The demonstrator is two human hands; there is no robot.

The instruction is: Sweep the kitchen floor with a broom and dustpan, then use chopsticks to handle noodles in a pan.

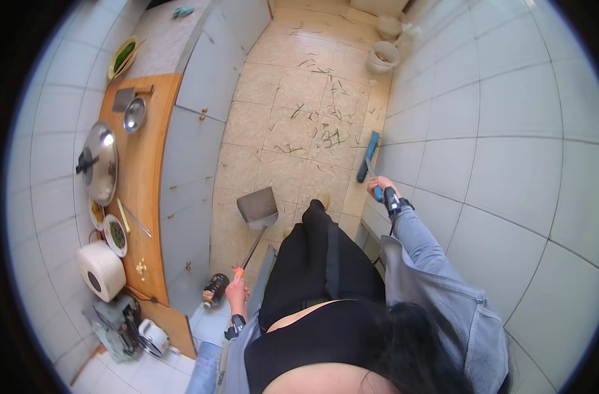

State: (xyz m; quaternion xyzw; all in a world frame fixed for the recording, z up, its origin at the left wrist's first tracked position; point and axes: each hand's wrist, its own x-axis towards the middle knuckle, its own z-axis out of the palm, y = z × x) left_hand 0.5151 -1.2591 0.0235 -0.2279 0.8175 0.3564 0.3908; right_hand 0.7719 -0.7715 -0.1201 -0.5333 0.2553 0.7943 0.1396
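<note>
My left hand (237,297) grips the orange end of a long-handled dustpan. The dustpan's grey pan (258,207) is low over or on the tiled floor, left of my feet; whether it touches cannot be told. In my right hand (382,188) is the blue handle of a broom, and its blue broom head (368,156) lies along the foot of the right wall. Green vegetable scraps (331,138) are strewn over the beige floor tiles (250,123) ahead of me, thickest left of the broom head.
Along the left runs a wooden counter (141,147) above grey cabinets (191,162), bearing a large pan lid (102,165), a metal bowl (134,115), a cleaver (124,99) and plates of food (116,235). A dark bottle (214,290) stands by my left hand. White bins (382,58) line the far right wall.
</note>
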